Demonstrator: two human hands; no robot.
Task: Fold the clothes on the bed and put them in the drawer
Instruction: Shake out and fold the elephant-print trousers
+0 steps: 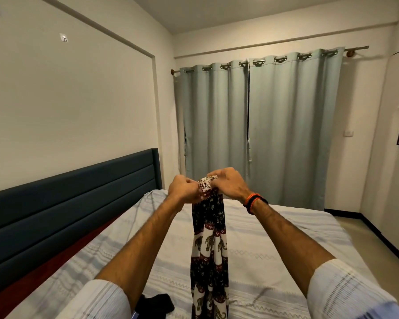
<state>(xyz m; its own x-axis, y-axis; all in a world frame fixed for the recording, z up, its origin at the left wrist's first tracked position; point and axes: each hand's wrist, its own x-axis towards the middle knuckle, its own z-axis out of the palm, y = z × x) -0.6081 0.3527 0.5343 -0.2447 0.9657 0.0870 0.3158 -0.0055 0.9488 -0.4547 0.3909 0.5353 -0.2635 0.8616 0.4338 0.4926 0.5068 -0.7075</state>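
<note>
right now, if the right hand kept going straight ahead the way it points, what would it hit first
Probably the left hand: the right hand points leftward across the patterned garment they both grip. Depth is unclear.

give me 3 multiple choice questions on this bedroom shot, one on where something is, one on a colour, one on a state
1. Where is the black garment?
A on the bed near the left forearm
B on the floor
C on the curtain rod

2. What colour are the curtains?
A dark red
B pale grey-green
C yellow

3. How is the elephant-print cloth held?
A spread flat
B hanging from both hands
C left lying

Answers: 1 A, it lies on the bedsheet. 2 B, both panels show it. 3 B, left hand and right hand grip its top.
</note>
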